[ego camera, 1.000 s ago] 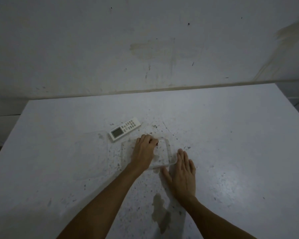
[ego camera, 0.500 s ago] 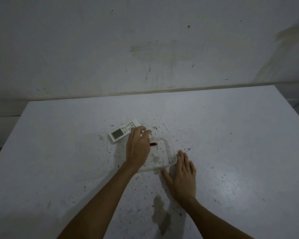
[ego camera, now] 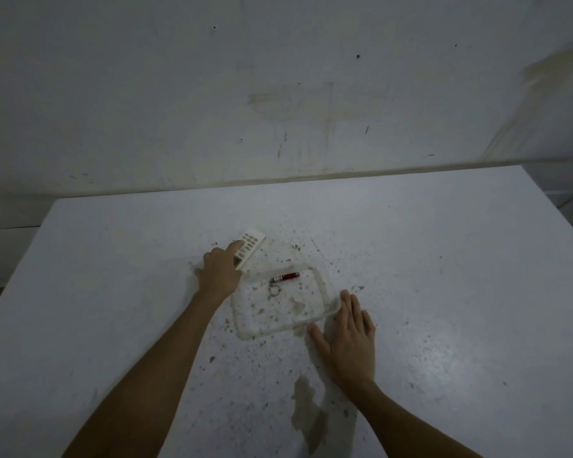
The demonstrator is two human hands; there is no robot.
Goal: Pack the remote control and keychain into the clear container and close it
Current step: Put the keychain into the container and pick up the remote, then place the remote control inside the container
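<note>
A white remote control [ego camera: 251, 245] lies on the table just beyond the clear container [ego camera: 326, 296]. My left hand [ego camera: 221, 273] covers the remote's near end, with the fingers wrapped over it and the forefinger along its buttons. The container is a shallow clear rectangular tray without a lid on it. Inside it, near the far wall, lies the keychain [ego camera: 284, 278], a small red cylinder with a metal ring. My right hand [ego camera: 348, 332] rests flat on the table, fingers spread, its fingertips against the container's near right corner.
The white table [ego camera: 444, 276] is speckled with dark spots, and a brown stain [ego camera: 306, 411] lies near me between my arms. A stained wall [ego camera: 278, 94] rises right behind the table's far edge. The left table edge [ego camera: 20, 269] drops off.
My left hand left the container, leaving the red keychain inside, and moved up-left onto the remote. The remote has turned slightly. My right hand stayed put.
</note>
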